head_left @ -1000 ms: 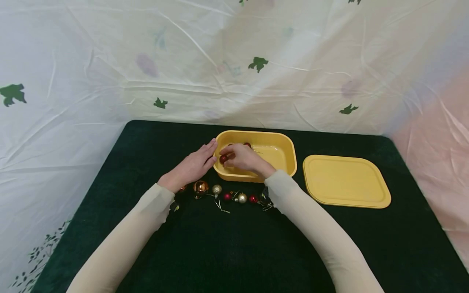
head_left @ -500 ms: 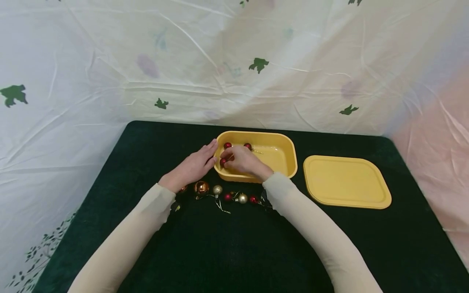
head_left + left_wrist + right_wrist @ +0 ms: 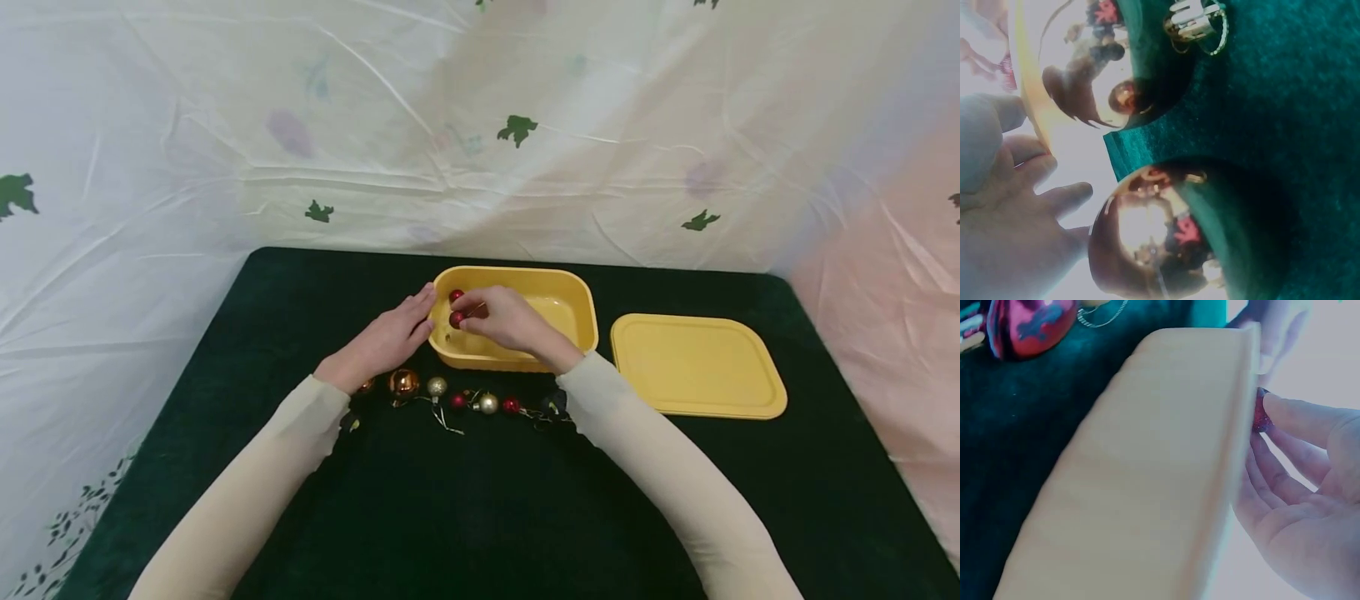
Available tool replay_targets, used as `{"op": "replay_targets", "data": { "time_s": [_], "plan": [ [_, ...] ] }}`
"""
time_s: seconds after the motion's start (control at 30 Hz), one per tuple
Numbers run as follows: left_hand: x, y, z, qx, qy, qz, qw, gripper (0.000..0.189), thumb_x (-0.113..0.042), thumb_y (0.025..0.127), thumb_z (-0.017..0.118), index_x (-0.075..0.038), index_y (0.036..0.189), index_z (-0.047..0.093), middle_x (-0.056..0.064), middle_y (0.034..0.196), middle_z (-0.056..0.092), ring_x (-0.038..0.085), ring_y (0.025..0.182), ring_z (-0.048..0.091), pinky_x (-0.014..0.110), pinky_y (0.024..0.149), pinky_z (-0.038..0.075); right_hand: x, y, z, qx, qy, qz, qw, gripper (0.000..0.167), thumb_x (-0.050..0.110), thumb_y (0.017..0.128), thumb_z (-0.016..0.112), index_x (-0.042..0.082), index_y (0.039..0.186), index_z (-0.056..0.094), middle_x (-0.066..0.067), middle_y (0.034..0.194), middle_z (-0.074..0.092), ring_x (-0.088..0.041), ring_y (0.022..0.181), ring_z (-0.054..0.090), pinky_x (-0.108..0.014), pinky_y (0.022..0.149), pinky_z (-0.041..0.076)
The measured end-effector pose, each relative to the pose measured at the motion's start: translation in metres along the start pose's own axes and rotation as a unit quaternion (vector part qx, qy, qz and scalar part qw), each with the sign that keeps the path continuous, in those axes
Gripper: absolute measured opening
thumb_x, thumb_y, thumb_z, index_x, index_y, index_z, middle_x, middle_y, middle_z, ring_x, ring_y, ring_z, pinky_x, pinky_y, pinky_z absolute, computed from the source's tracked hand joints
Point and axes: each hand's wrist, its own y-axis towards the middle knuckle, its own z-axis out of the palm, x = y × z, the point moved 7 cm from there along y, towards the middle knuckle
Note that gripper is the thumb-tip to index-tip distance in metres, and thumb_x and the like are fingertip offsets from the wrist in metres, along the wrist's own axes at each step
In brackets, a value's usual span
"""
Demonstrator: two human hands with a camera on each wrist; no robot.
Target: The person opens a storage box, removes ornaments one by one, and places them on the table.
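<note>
My right hand [image 3: 502, 318] reaches into the yellow box [image 3: 517, 364] and pinches a small red Christmas bauble [image 3: 457, 320] between thumb and fingers. In the right wrist view, the bauble [image 3: 1262, 412] looks glittery and is partly hidden by the box wall [image 3: 1147, 456]. A second red bauble [image 3: 456, 296] lies behind it, at the box's far left. My left hand [image 3: 386, 337] rests against the box's left side with fingers extended. Below that hand, two shiny copper baubles, one near [image 3: 1154, 244] and one farther [image 3: 1097, 69], fill the left wrist view.
A row of baubles runs along the dark green cloth in front of the box, among them a copper one [image 3: 403, 383], gold ones [image 3: 488, 403] and red ones [image 3: 511, 405]. The flat yellow lid [image 3: 697, 367] lies right of the box. A patterned curtain [image 3: 600, 167] hangs behind.
My right hand has moved the pinched bauble slightly back and right within the box. It now covers a red bauble seen earlier near the box's far wall. The left hand stays at the side.
</note>
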Motion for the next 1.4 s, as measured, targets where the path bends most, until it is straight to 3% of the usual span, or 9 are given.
{"op": "replay_targets", "data": {
  "time_s": [0.37, 0.63, 0.97, 1.4],
  "plan": [
    [0.000, -0.001, -0.001, 0.005, -0.016, -0.001, 0.9999, 0.062, -0.024, 0.113, 0.043, -0.003, 0.164, 0.017, 0.014, 0.172, 0.012, 0.037, 0.156, 0.020, 0.052, 0.126, 0.019, 0.015, -0.041, -0.024, -0.045, 0.038, -0.037, 0.9976, 0.035, 0.019, 0.102, 0.069, 0.005, 0.133, 0.069, -0.004, 0.123, 0.073, -0.018, 0.113, 0.068, -0.037, 0.101, 0.055],
    [0.000, -0.001, -0.003, 0.002, -0.008, 0.005, 1.0000, 0.061, -0.025, 0.113, 0.042, -0.001, 0.164, 0.017, 0.014, 0.172, 0.012, 0.032, 0.157, 0.018, 0.049, 0.127, 0.018, 0.015, -0.074, -0.036, -0.078, 0.058, -0.042, 0.9943, 0.033, 0.020, 0.101, 0.070, 0.008, 0.131, 0.070, -0.004, 0.120, 0.072, -0.018, 0.104, 0.067, -0.040, 0.095, 0.057],
    [0.001, -0.001, -0.004, 0.012, -0.009, -0.009, 0.9999, 0.062, -0.026, 0.113, 0.041, -0.003, 0.165, 0.015, 0.013, 0.173, 0.010, 0.032, 0.157, 0.018, 0.050, 0.127, 0.019, -0.001, -0.117, -0.043, -0.111, 0.076, -0.007, 0.9909, 0.034, 0.024, 0.101, 0.071, 0.012, 0.133, 0.069, -0.003, 0.124, 0.070, -0.018, 0.109, 0.068, -0.043, 0.098, 0.057],
    [0.000, -0.004, -0.003, 0.006, -0.019, -0.004, 0.9998, 0.062, -0.024, 0.113, 0.043, -0.002, 0.164, 0.016, 0.014, 0.173, 0.010, 0.032, 0.157, 0.017, 0.051, 0.127, 0.018, -0.027, -0.158, -0.039, -0.117, 0.072, 0.009, 0.9904, 0.033, 0.022, 0.100, 0.072, 0.016, 0.132, 0.069, 0.000, 0.126, 0.069, -0.017, 0.113, 0.066, -0.050, 0.101, 0.055]
  ]
}}
